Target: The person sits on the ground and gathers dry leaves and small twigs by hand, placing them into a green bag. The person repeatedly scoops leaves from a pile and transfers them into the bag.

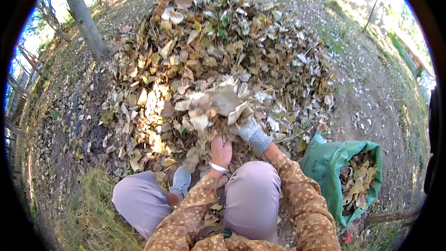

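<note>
My left hand [222, 151] is bare, with a white bangle at the wrist, and its fingers curl into a clump of dry leaves [226, 104]. On the clump's right side is my right hand [253, 135] in a grey knit glove, its fingertips hidden by leaves. The clump is blurred and sits between both hands, at the near edge of a broad heap of brown and yellow fallen leaves [216, 52]. To the right of my right forearm, a green sack [324, 162] leans with its mouth towards me, dry leaves [360, 181] showing inside.
My bent knees [252, 198] and a light grey shoe [181, 181] are close to the heap. Dry grass [97, 212] lies at lower left. A tree trunk [83, 17] rises at upper left. Near the sack's mouth lies a branch [390, 218].
</note>
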`<state>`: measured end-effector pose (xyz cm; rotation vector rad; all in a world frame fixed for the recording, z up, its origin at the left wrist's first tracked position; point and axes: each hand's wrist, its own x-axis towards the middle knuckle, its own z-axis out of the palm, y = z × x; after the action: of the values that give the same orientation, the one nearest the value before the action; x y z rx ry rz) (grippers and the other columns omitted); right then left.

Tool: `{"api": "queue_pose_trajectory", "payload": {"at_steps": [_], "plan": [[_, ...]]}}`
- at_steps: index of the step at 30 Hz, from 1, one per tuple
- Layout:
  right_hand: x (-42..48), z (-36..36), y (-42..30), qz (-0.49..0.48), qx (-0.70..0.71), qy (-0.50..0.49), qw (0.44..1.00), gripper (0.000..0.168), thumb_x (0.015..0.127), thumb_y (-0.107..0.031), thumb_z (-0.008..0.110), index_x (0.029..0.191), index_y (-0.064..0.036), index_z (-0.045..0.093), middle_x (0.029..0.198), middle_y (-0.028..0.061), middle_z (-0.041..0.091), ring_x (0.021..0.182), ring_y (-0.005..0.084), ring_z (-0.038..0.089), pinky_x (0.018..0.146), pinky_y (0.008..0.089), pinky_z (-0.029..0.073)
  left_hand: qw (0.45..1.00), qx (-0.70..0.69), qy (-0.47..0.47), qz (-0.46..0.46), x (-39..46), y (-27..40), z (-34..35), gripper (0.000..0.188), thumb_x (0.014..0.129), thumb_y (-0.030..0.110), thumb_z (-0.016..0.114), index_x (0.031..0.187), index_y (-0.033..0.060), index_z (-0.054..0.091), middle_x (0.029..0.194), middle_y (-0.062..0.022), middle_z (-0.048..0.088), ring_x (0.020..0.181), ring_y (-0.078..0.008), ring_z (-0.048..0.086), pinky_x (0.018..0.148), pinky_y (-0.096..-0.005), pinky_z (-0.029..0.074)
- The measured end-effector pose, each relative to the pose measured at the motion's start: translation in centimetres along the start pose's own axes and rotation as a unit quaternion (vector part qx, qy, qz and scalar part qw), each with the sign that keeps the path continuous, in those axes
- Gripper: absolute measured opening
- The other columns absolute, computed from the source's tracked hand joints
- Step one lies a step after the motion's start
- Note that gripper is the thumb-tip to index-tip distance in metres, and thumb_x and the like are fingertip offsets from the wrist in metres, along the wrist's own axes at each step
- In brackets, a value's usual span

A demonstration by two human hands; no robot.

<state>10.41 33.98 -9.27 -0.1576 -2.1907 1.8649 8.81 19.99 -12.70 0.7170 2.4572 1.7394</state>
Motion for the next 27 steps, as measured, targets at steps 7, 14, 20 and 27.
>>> {"api": "queue_pose_trajectory", "payload": {"at_steps": [7,14,20,27], "plan": [[2.5,-1.8,-9.3,0.054,-0.438,0.111,0.890,0.047,0.083,-0.046,0.052,0.104,-0.006,0.060,0.100,0.0217,0.056,0.097,0.0352,0.050,0.086,0.0389,0.039,0.990,-0.135,-0.049,0.002,7.1,7.3,-2.5,0.043,0.074,0.008,0.044,0.116,-0.0023,0.052,0.113,-0.0227,0.055,0.111,-0.0333,0.047,0.100,-0.0348,0.030],[3.6,-4.9,-4.6,-0.131,-0.481,0.285,0.819,0.015,0.069,-0.013,0.056,0.075,-0.002,0.063,0.078,0.0173,0.059,0.079,0.0331,0.055,0.069,0.0428,0.042,0.986,-0.113,-0.059,0.109,9.0,10.1,-1.4,0.043,0.076,0.008,0.050,0.116,-0.0046,0.044,0.109,-0.0242,0.054,0.100,-0.0389,0.050,0.089,-0.0393,0.038],[2.4,-4.7,-7.4,-0.165,-0.690,0.207,0.674,0.014,0.067,-0.015,0.057,0.069,-0.003,0.064,0.071,0.0151,0.059,0.075,0.0324,0.057,0.068,0.0417,0.043,0.992,-0.033,-0.079,0.097,10.6,9.8,-0.7,0.025,0.079,0.017,0.049,0.082,-0.0057,0.058,0.085,-0.0261,0.058,0.087,-0.0414,0.054,0.079,-0.0434,0.043],[1.5,-7.3,-5.4,-0.121,-0.709,0.284,0.634,0.012,0.064,-0.013,0.058,0.066,-0.006,0.068,0.064,0.0118,0.063,0.070,0.0268,0.060,0.068,0.0386,0.045,0.902,0.299,-0.101,0.294,9.5,11.9,1.1,0.021,0.077,0.015,0.047,0.076,0.0011,0.063,0.077,-0.0193,0.062,0.083,-0.0356,0.058,0.073,-0.0432,0.046]]}}
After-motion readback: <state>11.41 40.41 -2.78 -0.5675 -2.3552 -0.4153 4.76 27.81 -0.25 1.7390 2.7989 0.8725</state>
